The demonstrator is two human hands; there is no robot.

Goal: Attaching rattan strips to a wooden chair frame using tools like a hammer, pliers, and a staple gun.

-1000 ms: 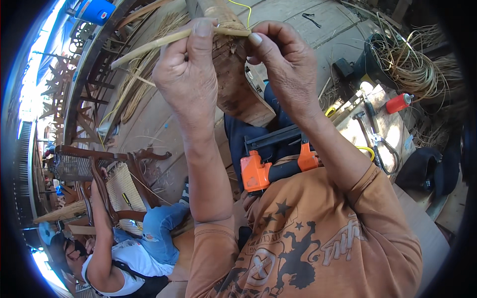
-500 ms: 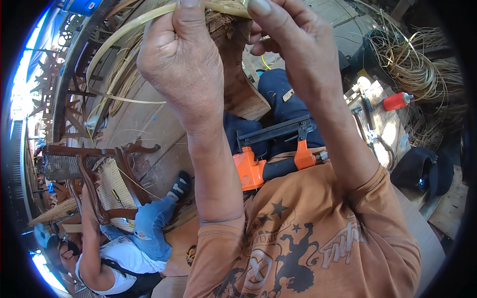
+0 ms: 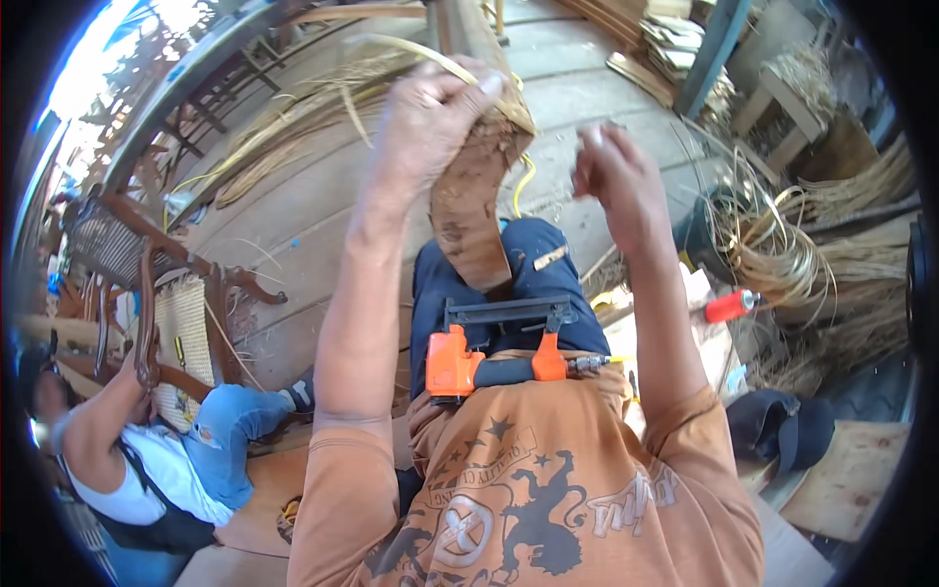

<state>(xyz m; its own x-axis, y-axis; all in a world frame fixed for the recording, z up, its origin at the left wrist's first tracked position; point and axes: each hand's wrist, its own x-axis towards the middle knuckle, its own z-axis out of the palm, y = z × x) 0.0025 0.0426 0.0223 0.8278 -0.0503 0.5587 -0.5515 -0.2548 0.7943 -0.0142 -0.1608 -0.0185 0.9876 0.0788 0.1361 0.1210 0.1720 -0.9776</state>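
My left hand (image 3: pixel 430 122) is closed in a pinch, thumb over fingers, on the strip (image 3: pixel 416 49). The strip is up over the left edge of the block (image 3: pixel 471 191), its far end running free toward the upper left; blur hides that tip from me. I cannot tell whether hand or strip touches the block.

My right hand (image 3: pixel 626 186) is off to the right, well apart from the strip. Its fingers are partly curled and I see nothing in them, but they are smeared, so I cannot tell how far they are closed.

As I judge it, the strip is already thin and narrow, though nothing I can see joins it to anything: it is loose stock in one hand. The block stands with its lower end between the knees and its upper end rough and torn-looking; I see no strip fixed to its facing side. The gun (image 3: pixel 504 372) lies idle across the lap, in neither hand, below the block's lower edge. So handling is all that is under way; I cannot read from here how much is left.

Beyond the right forearm, the bottle (image 3: pixel 729 306) is at the table (image 3: pixel 706 342)'s outer edge. The coil (image 3: pixel 782 230) spills over the rim of the bucket (image 3: pixel 698 235).
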